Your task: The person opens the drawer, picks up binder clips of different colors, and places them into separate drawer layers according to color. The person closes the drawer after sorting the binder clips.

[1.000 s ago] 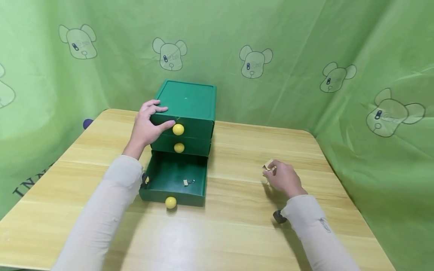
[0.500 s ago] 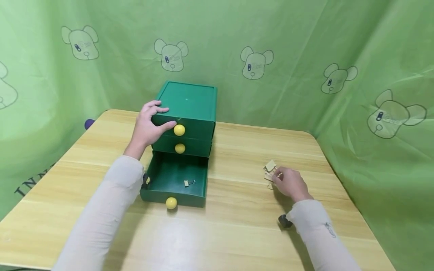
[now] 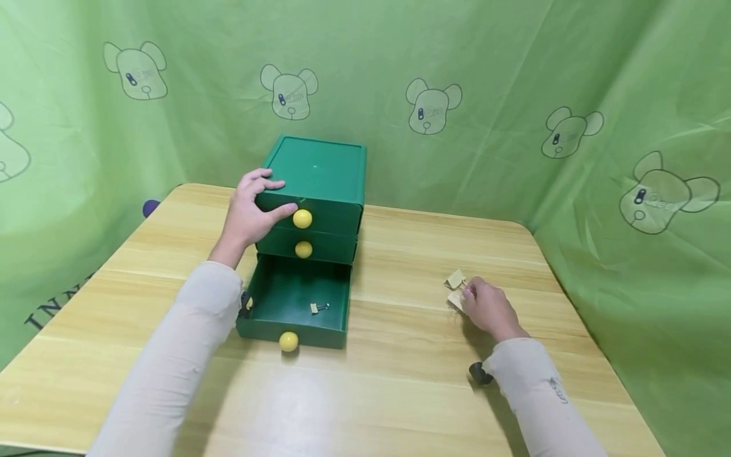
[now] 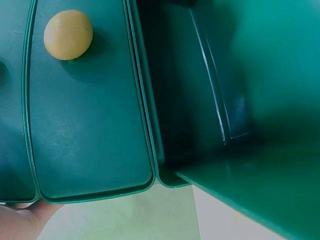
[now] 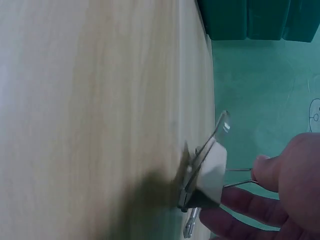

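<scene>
In the head view my left hand [image 3: 249,216] rests on the front left corner of a green drawer unit [image 3: 320,165]. Its fingers lie on top and its thumb is against the front, beside a yellow knob [image 3: 302,219]. On the right side of the table my right hand [image 3: 490,308] pinches a gold binder clip [image 3: 456,299] by its wire handle. The right wrist view shows this binder clip [image 5: 214,167] close over the wood. Another gold binder clip [image 3: 455,279] lies just behind it. A small binder clip [image 3: 314,308] lies inside the pulled-out bottom drawer [image 3: 291,336].
The two upper drawers are pushed in, with their yellow knobs facing forward. The bottom drawer juts out toward the front of the wooden table [image 3: 400,381]. A green cloth [image 3: 485,51] with bear-head outlines hangs around the back and sides.
My right hand has shifted slightly right and toward me, uncovering the clip behind, and the held clip has tilted. The left hand stays on the drawer unit.
</scene>
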The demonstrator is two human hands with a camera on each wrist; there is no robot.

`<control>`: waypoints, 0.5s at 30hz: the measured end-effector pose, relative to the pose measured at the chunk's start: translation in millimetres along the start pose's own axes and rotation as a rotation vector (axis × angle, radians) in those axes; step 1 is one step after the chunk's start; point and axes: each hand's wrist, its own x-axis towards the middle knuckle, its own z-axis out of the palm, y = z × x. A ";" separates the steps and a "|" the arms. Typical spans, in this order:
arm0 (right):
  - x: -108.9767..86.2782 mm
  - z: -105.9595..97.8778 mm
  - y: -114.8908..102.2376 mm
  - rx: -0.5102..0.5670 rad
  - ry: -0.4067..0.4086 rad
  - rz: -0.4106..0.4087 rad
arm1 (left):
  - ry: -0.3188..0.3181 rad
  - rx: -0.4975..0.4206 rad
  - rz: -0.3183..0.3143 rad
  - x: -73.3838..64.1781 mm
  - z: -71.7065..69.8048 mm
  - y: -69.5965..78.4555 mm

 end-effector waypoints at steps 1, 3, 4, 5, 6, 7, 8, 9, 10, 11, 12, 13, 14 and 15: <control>0.2 0.4 -0.3 0.003 -0.010 -0.001 | 0.000 0.002 0.000 -0.1 -0.1 0.1; 0.4 1.9 -0.6 0.008 -0.028 0.003 | -0.001 0.004 0.002 -0.2 -0.3 0.4; 0.6 2.9 -0.6 0.010 -0.035 0.007 | -0.002 0.005 0.002 -0.3 -0.4 0.4; 0.6 3.8 -0.8 0.012 -0.037 0.010 | -0.002 0.006 0.001 -0.3 -0.4 0.4; 0.7 4.5 -1.0 0.016 -0.042 0.016 | -0.003 0.006 0.001 -0.3 -0.5 0.4; 1.1 5.2 -0.9 0.018 -0.042 0.017 | -0.004 0.006 -0.001 -0.3 -0.7 0.3; 1.0 5.9 -0.8 0.018 -0.041 0.018 | -0.004 0.006 -0.002 -0.4 -0.6 0.3; 1.0 6.3 -0.6 0.016 -0.040 0.015 | -0.004 0.006 -0.004 -0.5 -0.5 0.3; 1.0 6.7 -0.4 0.015 -0.038 0.011 | -0.004 0.006 -0.005 -0.5 -0.5 0.1; 1.1 6.9 -0.2 0.014 -0.035 0.007 | -0.003 0.006 -0.006 -0.6 -0.5 0.1; 1.0 6.9 -0.1 0.013 -0.035 0.005 | -0.003 0.006 -0.006 -0.6 -0.5 0.1; 1.0 6.9 0.1 0.011 -0.034 0.000 | -0.002 0.005 -0.006 -0.6 -0.5 0.3; 0.8 6.9 0.2 0.008 -0.033 -0.004 | -0.002 0.005 -0.006 -0.7 -0.6 0.4; 0.6 6.9 0.4 0.008 -0.036 -0.006 | -0.002 0.004 -0.005 -0.7 -0.6 0.5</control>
